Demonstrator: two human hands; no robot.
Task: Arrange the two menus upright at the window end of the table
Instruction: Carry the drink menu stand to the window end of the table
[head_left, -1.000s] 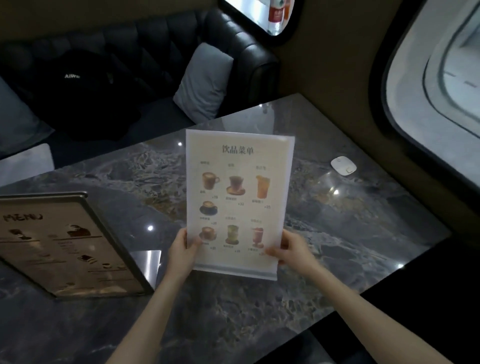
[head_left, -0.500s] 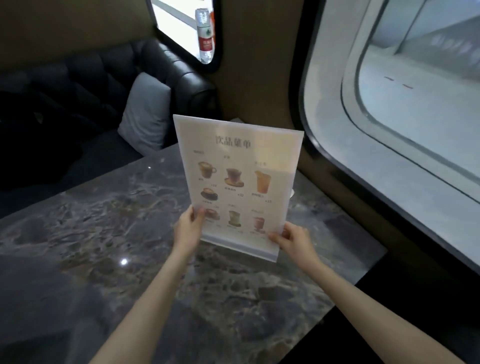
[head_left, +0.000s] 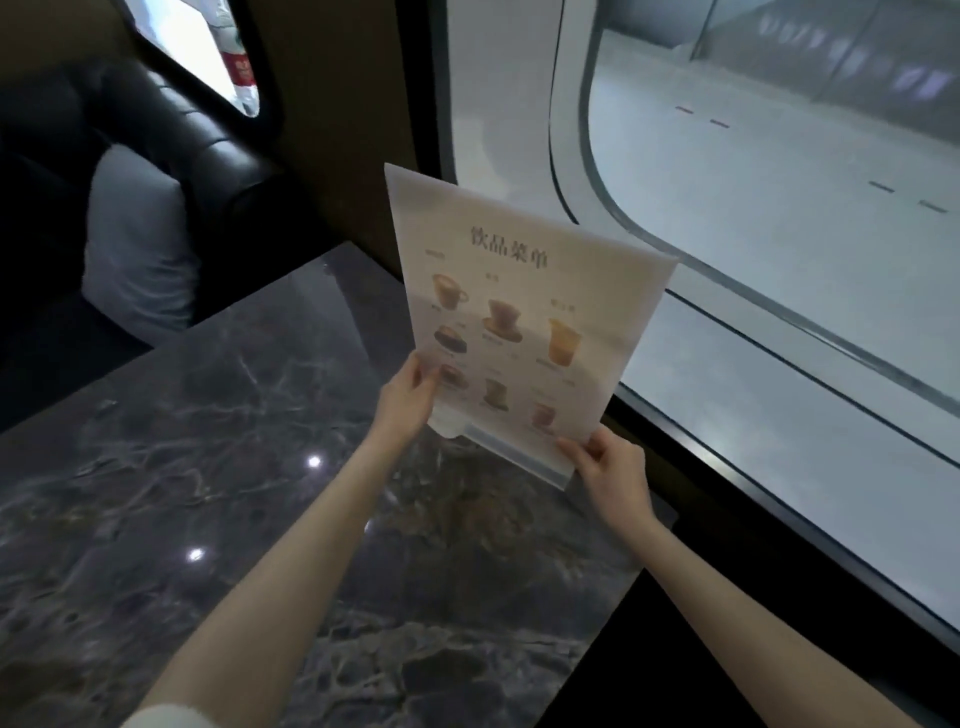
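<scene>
A white drinks menu (head_left: 524, 322) in a clear acrylic stand, printed with cups and glasses, is held upright and slightly tilted above the dark marble table (head_left: 218, 467), close to the window edge. My left hand (head_left: 408, 402) grips its lower left edge. My right hand (head_left: 605, 465) grips its lower right corner at the stand's base. The base hangs just over the table's window end; whether it touches the surface I cannot tell. The second, dark framed menu is out of view.
A large rounded window (head_left: 753, 260) runs along the right, with a brown wall panel (head_left: 337, 145) behind the table's far corner. A black tufted sofa (head_left: 171, 135) with a grey cushion (head_left: 137, 244) stands across the table. A water bottle (head_left: 239, 73) stands on the far sill.
Both hands have carried the drinks menu rightwards towards the window end of the table. My view has swung right, so the dark framed menu on the left has left the frame.
</scene>
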